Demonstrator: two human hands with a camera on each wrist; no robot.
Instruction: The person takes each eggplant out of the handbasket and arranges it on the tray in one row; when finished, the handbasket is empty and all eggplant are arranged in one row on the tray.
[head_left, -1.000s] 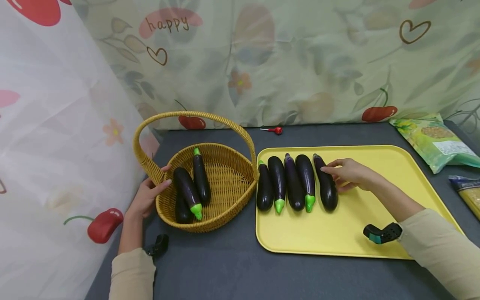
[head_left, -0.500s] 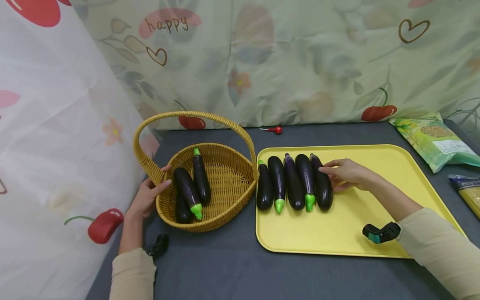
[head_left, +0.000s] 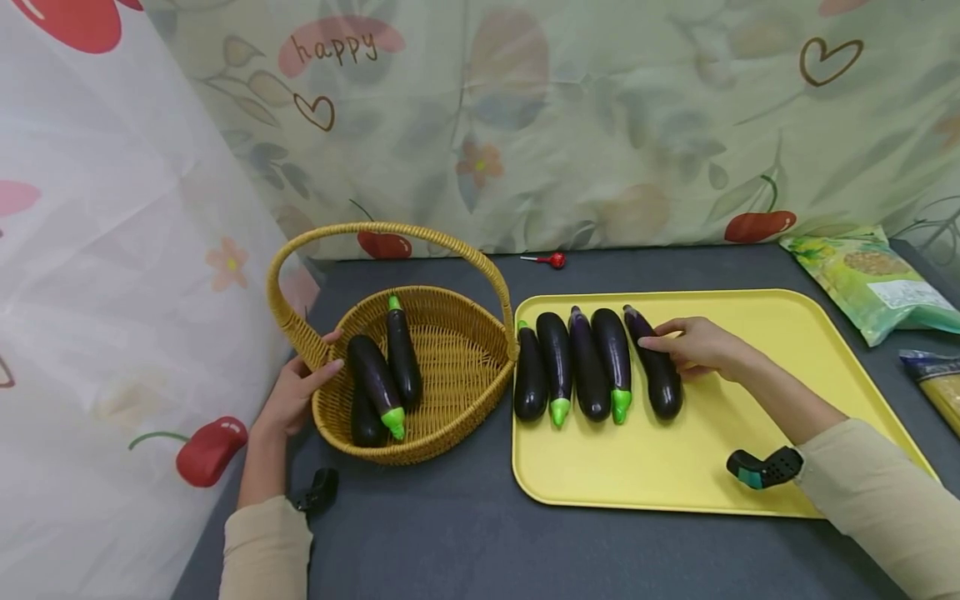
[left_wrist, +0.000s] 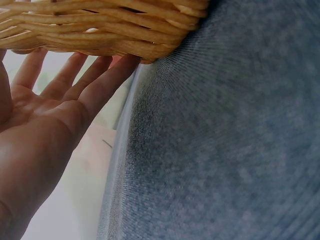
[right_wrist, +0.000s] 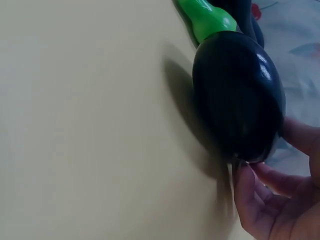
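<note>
My right hand [head_left: 701,348] pinches a dark purple eggplant [head_left: 662,379] between thumb and fingers at the right end of a row on the yellow tray [head_left: 720,467]. Its rounded lower end slants away to the right from the neighbouring eggplant [head_left: 613,346]. In the right wrist view, thumb and fingertips touch the side and underside of that eggplant [right_wrist: 237,90]. My left hand [head_left: 288,392] grips the wicker basket [head_left: 457,425] at its left rim, thumb over the edge. Several fingers reach along the basket's outer weave [left_wrist: 100,30] in the left wrist view.
Several eggplants [head_left: 555,358] lie side by side along the tray's left end. Three more eggplants [head_left: 371,375] sit in the basket, under its tall arched handle [head_left: 390,227]. A red lollipop [head_left: 553,261] lies at the back; bagged goods [head_left: 873,279] stand right of the tray.
My right hand first slid the eggplant left against the row; now its lower end has swung back to the right, leaving a gap. The left hand and basket stay put.
</note>
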